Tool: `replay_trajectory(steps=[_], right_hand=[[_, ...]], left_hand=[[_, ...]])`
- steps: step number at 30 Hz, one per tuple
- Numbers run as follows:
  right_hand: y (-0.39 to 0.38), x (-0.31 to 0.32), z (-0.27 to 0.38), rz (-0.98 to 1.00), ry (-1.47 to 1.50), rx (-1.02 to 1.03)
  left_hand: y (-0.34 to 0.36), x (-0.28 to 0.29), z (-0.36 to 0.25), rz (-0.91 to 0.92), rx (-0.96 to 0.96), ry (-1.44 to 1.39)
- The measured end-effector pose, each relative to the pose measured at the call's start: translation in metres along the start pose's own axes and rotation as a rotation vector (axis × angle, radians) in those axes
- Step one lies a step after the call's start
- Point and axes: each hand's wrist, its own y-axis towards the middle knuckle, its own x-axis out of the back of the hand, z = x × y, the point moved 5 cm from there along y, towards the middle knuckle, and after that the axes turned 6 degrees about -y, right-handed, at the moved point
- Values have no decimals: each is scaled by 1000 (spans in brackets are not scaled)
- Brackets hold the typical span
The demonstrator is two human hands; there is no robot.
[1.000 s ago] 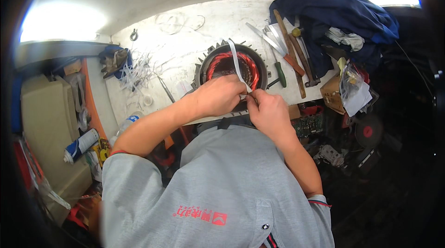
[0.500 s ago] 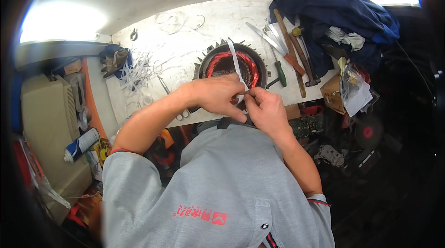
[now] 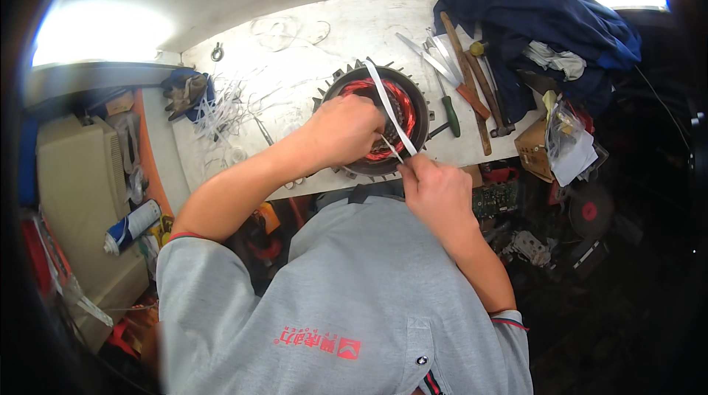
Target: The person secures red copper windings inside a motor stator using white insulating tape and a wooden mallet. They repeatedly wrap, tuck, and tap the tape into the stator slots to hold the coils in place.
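Observation:
A finned round motor stator (image 3: 422, 92) sits at the bench's front edge, with red wire windings (image 3: 403, 100) around its inside. A white tape (image 3: 389, 102) runs from the far rim across the stator's opening to my right hand (image 3: 441, 187), which pinches it just off the near right rim. My left hand (image 3: 345, 129) is over the left part of the stator, fingers closed and turned down into the opening. A thin taut length of the tape stretches between the two hands. My left hand hides part of the windings.
On the white bench (image 3: 287, 74) lie cut white strips (image 3: 221, 109), scissors (image 3: 263, 132) and a metal ring (image 3: 217, 52) at left. To the right are a green-handled screwdriver (image 3: 450, 116), a knife (image 3: 472, 100), a hammer (image 3: 501, 129), a blue cloth (image 3: 546, 19) and a cardboard box (image 3: 532, 148).
My hands have moved apart: the left up and left over the stator, the right slightly right and down. The thin length of tape between them now shows stretched.

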Motion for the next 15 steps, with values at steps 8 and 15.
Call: replay_trajectory(steps=[8, 15], right_hand=[[-22, 19, -6, 54, 7, 94], [-9, -7, -26, -85, 1363, -37]], left_hand=[[22, -15, 3, 44, 38, 339], [5, -10, 10, 573, 114, -812]])
